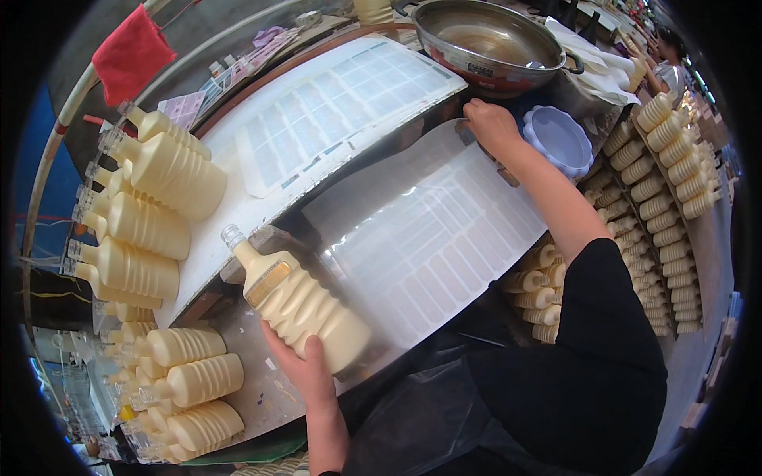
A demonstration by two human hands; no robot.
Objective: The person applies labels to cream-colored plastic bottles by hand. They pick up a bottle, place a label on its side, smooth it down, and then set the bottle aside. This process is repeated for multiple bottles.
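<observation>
A cream-coloured bottle (305,309) with wavy ridged sides, a clear neck and a gold label leans with its neck to the upper left. My left hand (304,366) is closed round its lower part, the thumb on the near side. Beneath and beside the bottle lies a translucent sheet (373,214) with rows of pale rectangles. My right hand (492,127) is at the sheet's far right corner, fingers curled and pressed together. Whatever those fingertips hold is too small to make out. A lavender scalloped bowl (558,141) stands just right of that hand.
A wide metal pan (492,44) with dark handles stands at the back. On a raised white board (230,198) lies another sheet (341,111) of pale rectangles. Cream bottles (178,170) are stacked at the left, with more racked bottles (667,178) at the right. A red cloth (132,54) hangs upper left.
</observation>
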